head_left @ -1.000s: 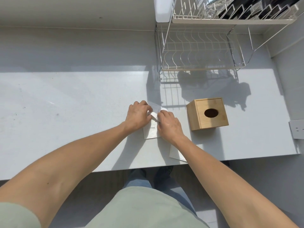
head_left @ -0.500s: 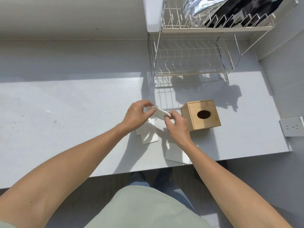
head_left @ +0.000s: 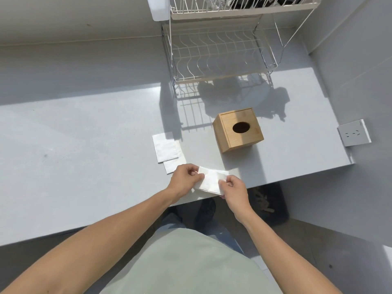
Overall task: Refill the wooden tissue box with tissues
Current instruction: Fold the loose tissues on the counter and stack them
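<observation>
No writing is showing anywhere I can read. The wooden tissue box (head_left: pixel 238 129) is sitting on the white counter (head_left: pixel 84 155), its oval opening facing up and looking dark inside. Nearer the edge, the left hand (head_left: pixel 184 179) and right hand (head_left: pixel 233 189) are each pinching an end of a folded tissue stack (head_left: pixel 211 181) between them. Two more folded tissues (head_left: pixel 167 151) are lying overlapped to the left. A wire dish rack (head_left: pixel 218 52) is standing behind, its lower tier bare.

One wooden box (head_left: pixel 238 130); three tissues: two on counter (head_left: pixel 166 147) (head_left: pixel 174 165), one held (head_left: pixel 211 181).
</observation>
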